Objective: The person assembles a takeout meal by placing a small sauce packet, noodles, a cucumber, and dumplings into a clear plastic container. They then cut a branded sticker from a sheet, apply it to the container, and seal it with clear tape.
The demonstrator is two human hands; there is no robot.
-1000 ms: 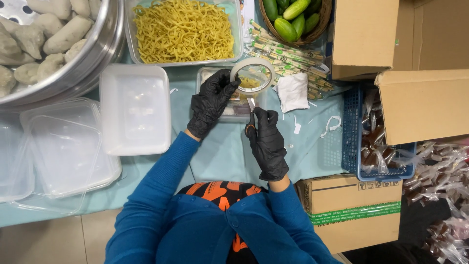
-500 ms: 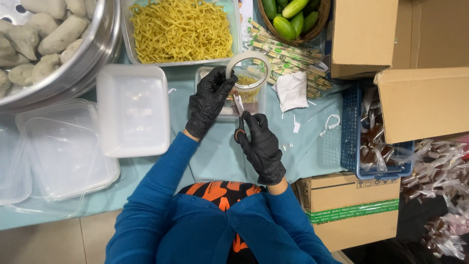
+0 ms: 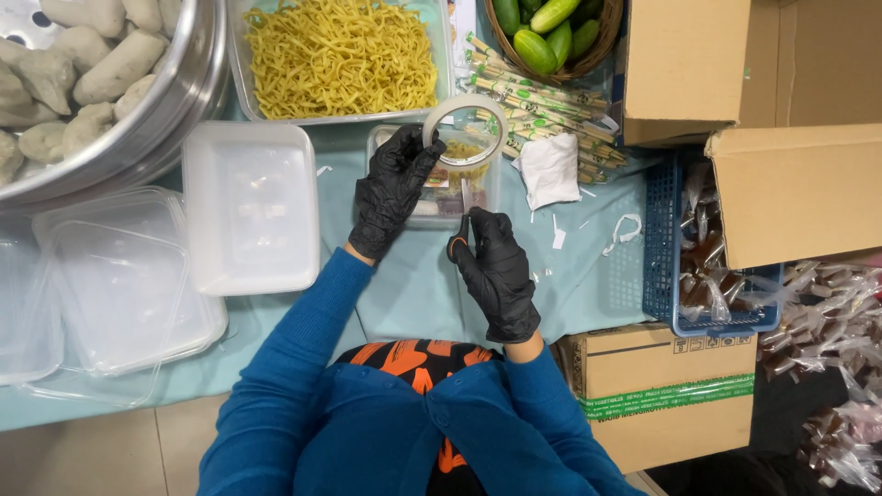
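Just above the middle of the frame, the black-gloved left hand [image 3: 393, 188] grips a roll of clear packing tape [image 3: 469, 131], held over a lidded clear plastic food container [image 3: 432, 188] on the teal-covered counter [image 3: 413, 285]. The black-gloved right hand [image 3: 496, 271] is closed around small orange-handled scissors [image 3: 462, 225], blades pointing up at the drawn strip. To cut cleanly, I'd judge the strip should be taut and the blades square across it, close to the box.

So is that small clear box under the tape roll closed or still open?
Closed, it seems: a clear lid covers the small clear box with food showing through it. The left hand holds the tape roll over it.
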